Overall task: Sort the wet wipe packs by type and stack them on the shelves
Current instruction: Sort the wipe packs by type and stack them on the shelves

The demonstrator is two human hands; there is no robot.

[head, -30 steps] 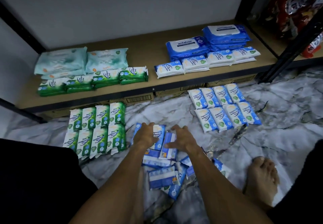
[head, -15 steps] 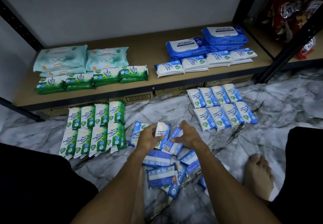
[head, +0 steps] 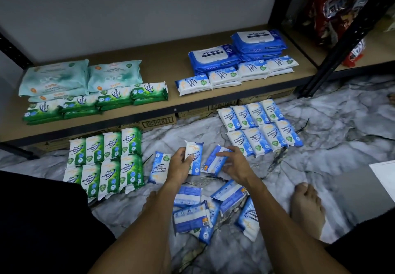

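Left hand (head: pixel 179 167) grips one Fragrance Free pack (head: pixel 195 153), right hand (head: pixel 235 164) a blue pack (head: pixel 214 161); I count eight floor Pine packs (head: pixel 106 160); loose pile (head: pixel 192 216) partly arm-hidden.

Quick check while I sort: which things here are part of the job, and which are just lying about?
Job: left hand gripping the upright blue pack; right hand gripping the tilted blue pack; loose blue heap; green floor rows; blue floor rows; shelf; its sorted stacks.
Lying about: red snack bags; cardboard boxes under the shelf; white sheet, far right.
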